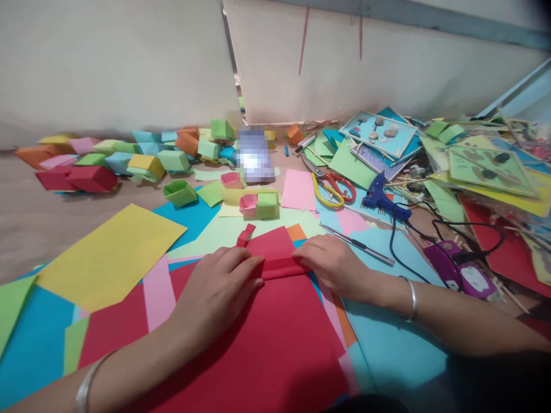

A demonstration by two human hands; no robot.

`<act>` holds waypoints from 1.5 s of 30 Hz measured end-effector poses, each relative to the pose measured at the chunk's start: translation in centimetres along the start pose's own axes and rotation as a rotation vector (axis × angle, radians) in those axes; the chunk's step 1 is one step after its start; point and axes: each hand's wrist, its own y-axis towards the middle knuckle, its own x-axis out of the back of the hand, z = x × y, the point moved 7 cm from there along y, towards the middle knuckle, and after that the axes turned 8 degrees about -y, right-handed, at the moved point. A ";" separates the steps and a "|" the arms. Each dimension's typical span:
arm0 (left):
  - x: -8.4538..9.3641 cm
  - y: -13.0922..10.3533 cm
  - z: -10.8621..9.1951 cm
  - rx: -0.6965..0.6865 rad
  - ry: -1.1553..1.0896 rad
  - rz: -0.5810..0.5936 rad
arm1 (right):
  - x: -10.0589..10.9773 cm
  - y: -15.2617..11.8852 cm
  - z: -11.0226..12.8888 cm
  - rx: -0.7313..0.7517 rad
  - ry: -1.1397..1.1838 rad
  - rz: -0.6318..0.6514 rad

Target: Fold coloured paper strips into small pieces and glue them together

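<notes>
A folded piece of red paper (280, 259) lies across a larger red sheet (275, 338), with a long raised fold along its near side. My left hand (221, 281) pinches the fold's left end, fingers bent together. At the right end, my right hand (329, 264) grips the same paper between thumb and fingers. A small folded red strip (245, 236) stands just beyond my left fingers. The undersides of the fingertips are hidden. Close to my right hand lies a pen (370, 248).
Folded paper boxes (146, 163) line the back left. Scissors (329, 189), a blue glue gun (381, 198) with its black cord and a purple power strip (458, 272) lie at right. Framed crafts (381, 135) pile up behind. A yellow sheet (114, 252) lies left.
</notes>
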 end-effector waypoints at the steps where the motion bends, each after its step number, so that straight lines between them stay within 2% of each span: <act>1: 0.0 0.0 0.0 0.003 0.003 0.007 | 0.1 0.0 0.1 0.001 0.012 0.004; 5: 0.2 0.0 0.1 0.029 0.025 0.010 | 0.1 0.1 0.3 0.006 0.030 0.042; 9: 0.4 0.0 -0.2 -0.001 0.038 -0.010 | 0.0 0.2 0.5 0.016 -0.038 0.043; 12: 1.3 0.0 -0.8 -0.050 0.032 -0.110 | 0.5 0.3 1.0 0.065 -0.177 -0.046; 15: 2.1 -0.5 -1.7 -0.133 0.119 -0.192 | 1.5 0.1 1.8 0.141 -0.273 -0.131; 18: 1.9 -1.3 -2.9 -0.256 0.176 -0.188 | 2.3 -0.4 3.4 0.299 -0.356 -0.193; 20: 1.4 -1.8 -3.2 -0.265 0.189 -0.149 | 2.3 -0.6 4.0 0.348 -0.390 -0.192; 25: -0.1 -2.1 -2.9 -0.134 0.090 0.101 | 0.6 -0.6 3.9 0.279 -0.285 -0.048; 29: -0.7 -2.0 -2.2 -0.054 0.044 0.204 | 0.0 -0.6 3.0 0.151 -0.194 0.016; 35: -1.2 -1.7 -1.2 0.013 0.019 0.187 | -0.8 -0.5 1.5 0.031 -0.002 0.117; 40: -1.2 -1.6 -0.9 0.062 -0.052 0.156 | -1.4 -0.5 0.9 -0.015 -0.059 0.145; 45: -1.0 -1.0 -0.9 0.067 0.012 0.141 | -1.1 -0.6 0.8 -0.070 -0.136 0.127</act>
